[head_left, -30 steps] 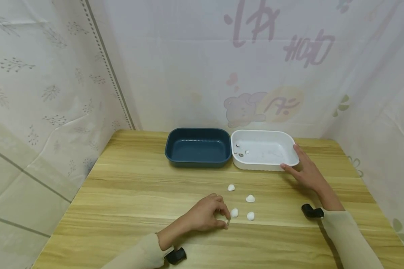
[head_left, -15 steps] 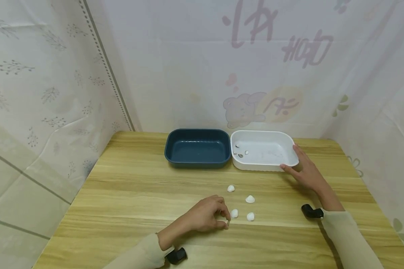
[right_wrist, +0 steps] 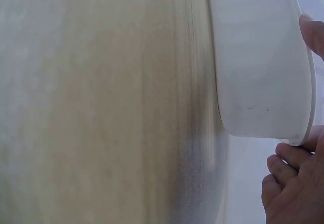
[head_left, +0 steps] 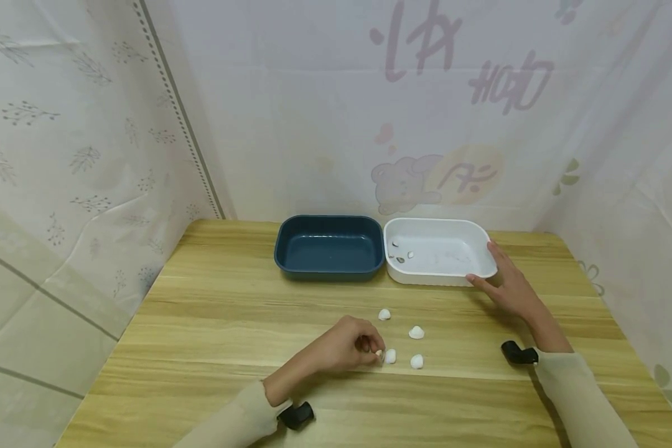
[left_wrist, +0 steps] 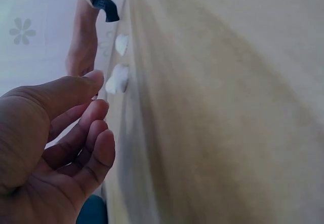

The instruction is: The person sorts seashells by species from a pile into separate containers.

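Observation:
My left hand (head_left: pixel 350 345) pinches a small pale shell (head_left: pixel 379 353) between thumb and fingertips, low over the table; in the left wrist view the fingers mostly hide it. Right beside those fingertips lies a white seashell (head_left: pixel 390 356). Other white seashells rest nearby, one to the right (head_left: pixel 417 361) and two farther back. At the back right, my right hand (head_left: pixel 509 283) grips the corner of a white plastic bin (head_left: pixel 437 278), thumb on its front rim and fingers at its right end. Several small, dark-edged shells (head_left: pixel 400 260) lie in the bin's left part.
A dark blue bin (head_left: pixel 329 274) stands against the white bin's left side, with nothing seen inside it. Both are near the back edge of the wood-grain table (head_left: pixel 213 348). Patterned curtains (head_left: pixel 291 124) hang behind and at the sides.
My left hand has lifted slightly and moved a little away from me with the pinched shell, closer to the nearest white seashell. My right hand stays on the white bin.

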`<state>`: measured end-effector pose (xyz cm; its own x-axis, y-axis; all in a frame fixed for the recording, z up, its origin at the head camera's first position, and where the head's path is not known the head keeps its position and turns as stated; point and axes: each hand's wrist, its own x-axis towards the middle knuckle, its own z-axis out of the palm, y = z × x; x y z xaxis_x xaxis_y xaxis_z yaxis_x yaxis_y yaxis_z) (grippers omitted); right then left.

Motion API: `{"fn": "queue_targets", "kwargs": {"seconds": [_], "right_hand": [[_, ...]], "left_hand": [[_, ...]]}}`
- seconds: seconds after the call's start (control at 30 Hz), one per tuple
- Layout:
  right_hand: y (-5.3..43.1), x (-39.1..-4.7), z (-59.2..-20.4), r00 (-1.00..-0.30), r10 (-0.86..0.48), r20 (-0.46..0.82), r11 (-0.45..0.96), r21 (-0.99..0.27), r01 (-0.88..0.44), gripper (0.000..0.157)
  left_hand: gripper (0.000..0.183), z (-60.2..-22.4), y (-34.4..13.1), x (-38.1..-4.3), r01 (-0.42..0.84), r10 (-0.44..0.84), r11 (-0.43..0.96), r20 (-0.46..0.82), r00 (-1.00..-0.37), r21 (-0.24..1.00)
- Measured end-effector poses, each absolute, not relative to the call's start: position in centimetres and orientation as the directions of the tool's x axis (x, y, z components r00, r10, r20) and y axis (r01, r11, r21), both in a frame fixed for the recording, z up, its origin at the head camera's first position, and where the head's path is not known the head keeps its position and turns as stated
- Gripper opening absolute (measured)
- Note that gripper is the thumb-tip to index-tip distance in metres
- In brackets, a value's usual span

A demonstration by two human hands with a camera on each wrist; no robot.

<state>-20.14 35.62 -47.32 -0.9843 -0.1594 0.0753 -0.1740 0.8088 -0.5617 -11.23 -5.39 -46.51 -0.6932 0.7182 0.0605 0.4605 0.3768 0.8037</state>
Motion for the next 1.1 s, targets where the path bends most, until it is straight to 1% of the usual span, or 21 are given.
{"fn": "queue_targets", "kwargs": {"seconds": [0.13,0.3,0.6,0.83,1.1], "right_hand": [[35.6,-20.1,-47.3,-0.985,-0.157,0.076,0.810,-0.561,-0.172,0.102],[35.6,-20.1,-47.3,-0.986,-0.153,0.073,0.811,-0.560,-0.167,0.102],[35.5,-20.1,-47.3,-0.988,-0.146,0.058,0.816,-0.558,-0.153,0.102],[35.6,-19.9,-47.2,-0.986,-0.155,0.063,0.814,-0.558,-0.164,0.102],[35.7,-20.1,-47.3,-0.987,-0.150,0.056,0.816,-0.557,-0.156,0.103]], "left_hand": [[0.007,-45.9,-5.3,-11.9,0.454,0.710,0.350,0.085,-0.699,0.819],[0.007,-45.1,-5.2,-12.9,0.485,0.703,0.334,0.129,-0.700,0.808],[0.009,-43.5,-4.7,-14.9,0.531,0.683,0.344,0.182,-0.707,0.774],[0.009,-42.6,-3.9,-16.6,0.583,0.683,0.337,0.234,-0.692,0.739],[0.011,-41.0,-3.1,-18.4,0.595,0.681,0.355,0.236,-0.693,0.721]]}}
